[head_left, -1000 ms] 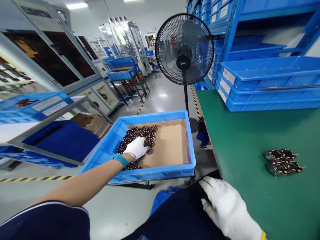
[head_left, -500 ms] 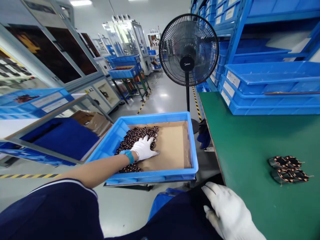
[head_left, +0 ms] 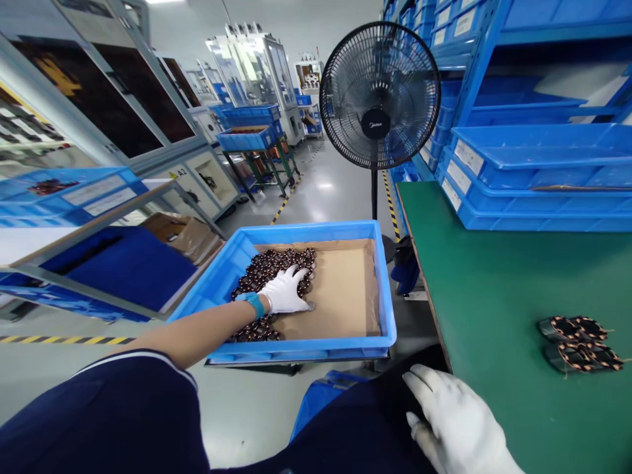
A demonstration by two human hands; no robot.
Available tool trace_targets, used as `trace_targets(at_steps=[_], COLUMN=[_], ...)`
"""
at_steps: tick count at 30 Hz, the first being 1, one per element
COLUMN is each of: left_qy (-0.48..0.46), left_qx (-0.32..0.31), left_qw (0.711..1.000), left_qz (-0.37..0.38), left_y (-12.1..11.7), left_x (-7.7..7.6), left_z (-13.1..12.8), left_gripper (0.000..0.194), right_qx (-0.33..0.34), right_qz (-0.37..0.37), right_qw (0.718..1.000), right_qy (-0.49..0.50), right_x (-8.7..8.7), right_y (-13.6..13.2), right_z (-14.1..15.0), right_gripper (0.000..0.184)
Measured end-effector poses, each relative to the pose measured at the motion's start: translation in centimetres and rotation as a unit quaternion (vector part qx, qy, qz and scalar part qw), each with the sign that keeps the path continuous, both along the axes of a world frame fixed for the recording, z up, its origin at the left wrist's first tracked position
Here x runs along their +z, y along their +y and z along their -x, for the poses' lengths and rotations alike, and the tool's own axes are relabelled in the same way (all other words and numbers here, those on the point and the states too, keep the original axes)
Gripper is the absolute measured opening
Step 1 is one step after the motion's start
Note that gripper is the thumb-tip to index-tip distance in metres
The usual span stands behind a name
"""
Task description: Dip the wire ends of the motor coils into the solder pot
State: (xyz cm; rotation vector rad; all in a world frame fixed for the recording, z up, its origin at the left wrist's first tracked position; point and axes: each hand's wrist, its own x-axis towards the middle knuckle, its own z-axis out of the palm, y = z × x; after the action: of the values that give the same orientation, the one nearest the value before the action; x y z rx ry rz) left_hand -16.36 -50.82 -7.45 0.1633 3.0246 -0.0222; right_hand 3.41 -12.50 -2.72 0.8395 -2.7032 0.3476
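Note:
My left hand (head_left: 285,292), in a white glove, reaches into a blue plastic bin (head_left: 316,346). Its fingers are spread over a cluster of small dark motor stators with copper windings (head_left: 257,273), touching the ones at the right edge of the cluster. The thumb points over the bare cardboard liner (head_left: 343,289) on the bin's floor. My gloved right hand (head_left: 451,415) lies by my dark clothing at the edge of the green table, fingers extended and nothing seen in them. Several more stators (head_left: 580,342) stand grouped on the green tabletop (head_left: 503,283).
A black standing fan (head_left: 379,99) rises behind the bin. Stacked blue trays (head_left: 538,178) sit at the table's back, beside blue shelving (head_left: 474,79). To the left are a bench with trays (head_left: 99,191) and large machines (head_left: 123,92). A cart (head_left: 257,151) stands farther off.
The view has turned slightly left, so the table and its stators sit farther right. My left hand stays over the stators with almost the same spread; the right hand is practically still.

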Motion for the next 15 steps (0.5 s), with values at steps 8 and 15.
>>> trace_targets(at_steps=[8,15], left_qy=[0.034,0.032], left_qx=[0.025,0.068], left_qw=[0.999,0.997], left_qz=[-0.014,0.013], left_y=[0.8,1.9], left_x=[-1.3,-1.8], left_z=[0.2,0.6], left_gripper=[0.070,0.076], right_qx=[0.002,0.018], right_qz=[-0.001,-0.027], right_qw=[1.000,0.999], right_qy=[0.000,-0.028], right_x=[0.1,-0.1], right_y=[0.0,0.5], right_z=[0.1,0.2], right_gripper=[0.039,0.045])
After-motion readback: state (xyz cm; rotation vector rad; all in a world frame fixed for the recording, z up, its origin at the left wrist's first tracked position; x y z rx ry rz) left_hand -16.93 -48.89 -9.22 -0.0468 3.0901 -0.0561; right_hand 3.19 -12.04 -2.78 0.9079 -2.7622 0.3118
